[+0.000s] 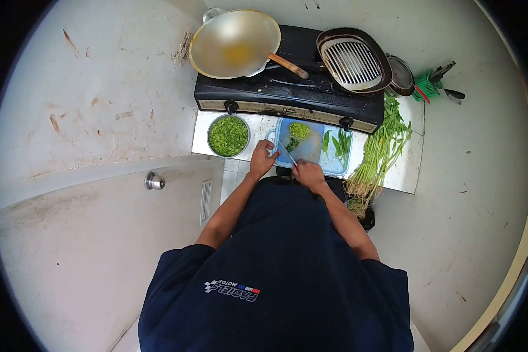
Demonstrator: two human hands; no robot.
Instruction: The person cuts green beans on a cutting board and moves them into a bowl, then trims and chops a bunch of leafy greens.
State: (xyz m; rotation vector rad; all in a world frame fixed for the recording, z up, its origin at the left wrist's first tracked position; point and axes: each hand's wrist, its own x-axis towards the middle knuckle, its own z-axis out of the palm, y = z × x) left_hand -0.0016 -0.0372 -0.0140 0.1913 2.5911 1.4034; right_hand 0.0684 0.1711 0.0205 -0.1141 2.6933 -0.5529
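Observation:
My right hand is closed around the handle of a small knife, its blade slanting up and left over a blue cutting board. My left hand is at the board's left edge, near the blade, thumb apart from the bent fingers; I see nothing held in it. On the board lie a pale green chopped heap and a smaller, darker chopped pile. Whole green chilies lie to the right in the light-blue tray under the board.
A bowl of chopped greens stands left. Behind is a black stove with a wok, a wooden handle and a grill pan. Leafy stalks with roots overhang the counter's right front. A green basket holds utensils.

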